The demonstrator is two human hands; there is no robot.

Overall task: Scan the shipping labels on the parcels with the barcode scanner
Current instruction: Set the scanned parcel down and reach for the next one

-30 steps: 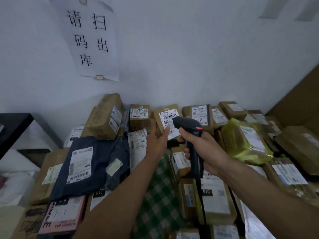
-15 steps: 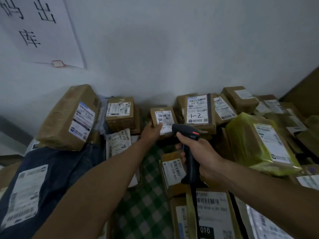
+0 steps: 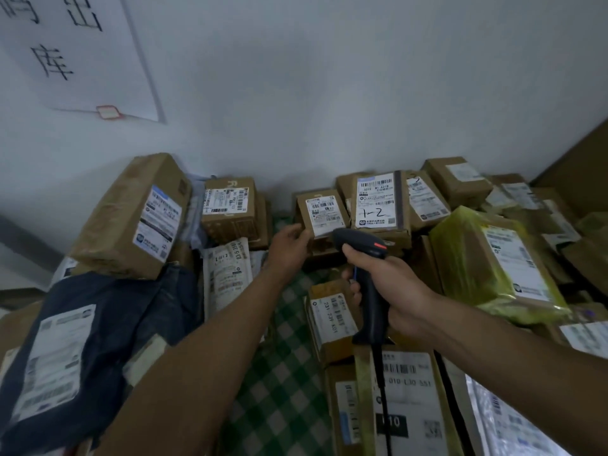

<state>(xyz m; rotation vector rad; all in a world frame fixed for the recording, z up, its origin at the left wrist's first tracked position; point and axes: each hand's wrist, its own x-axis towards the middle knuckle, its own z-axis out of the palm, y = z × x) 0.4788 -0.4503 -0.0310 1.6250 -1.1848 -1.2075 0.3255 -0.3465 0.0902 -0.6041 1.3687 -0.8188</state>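
Dim, flat, bluish light; wide-angle bending and soft blur at the edges

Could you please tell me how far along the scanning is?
Done: nothing shows which parcels are scanned. In hand: left hand holds the small brown box, right hand aims the scanner at its label. Left: possibly the yellow-wrapped parcel, dark blue bag and others.

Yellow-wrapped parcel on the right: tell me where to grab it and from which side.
Probably grip the yellow-wrapped parcel by its raised left edge, coming from the left: it lies tilted on the pile, that edge looks free, and the label sits further right, so it would not be covered.
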